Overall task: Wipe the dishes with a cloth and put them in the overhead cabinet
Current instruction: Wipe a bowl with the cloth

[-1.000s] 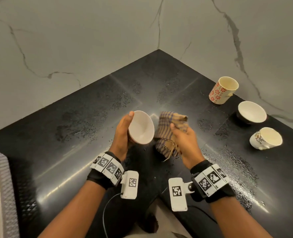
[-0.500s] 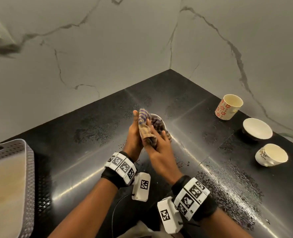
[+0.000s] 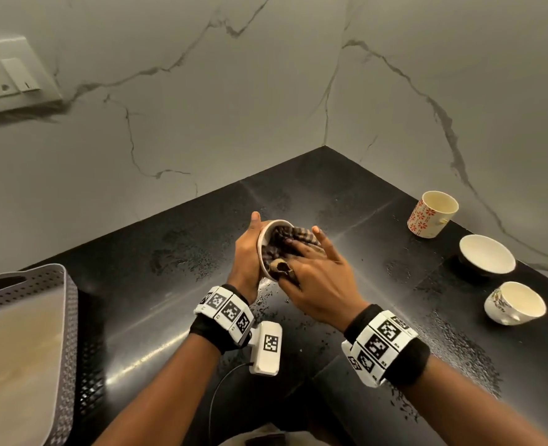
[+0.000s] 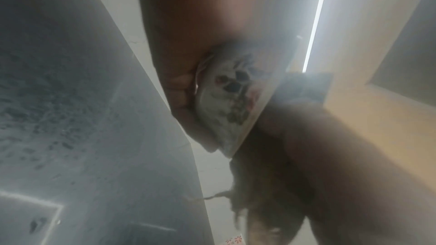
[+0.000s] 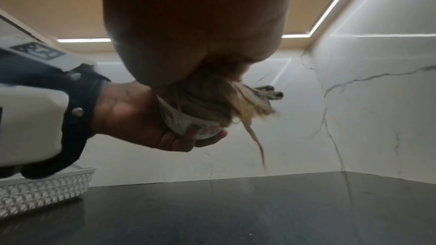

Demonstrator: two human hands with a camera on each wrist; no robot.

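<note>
your left hand (image 3: 245, 252) cups a small white ceramic bowl w/ a printed outside (image 3: 264, 235), tilted on its side above the wet black stone counter (image 3: 176, 284); thumb on the upper rim, fingers curled round the base (right wrist view). your right hand (image 3: 317, 284) presses a bunched brown-striped cloth (image 3: 285, 241) into the bowl's mouth, fingers fairly straight & spread over the cloth, frayed threads hanging below. to the right, well apart: a red-flower-print mug (image 3: 432, 214), a white bowl w/ dark outside (image 3: 486, 259) & a white floral cup (image 3: 515, 304), in a row along the marble wall (image 3: 459, 91). a grey perforated plastic basket (image 3: 70, 304) sits at left; a wall socket (image 3: 9, 75) at upper left.
</note>
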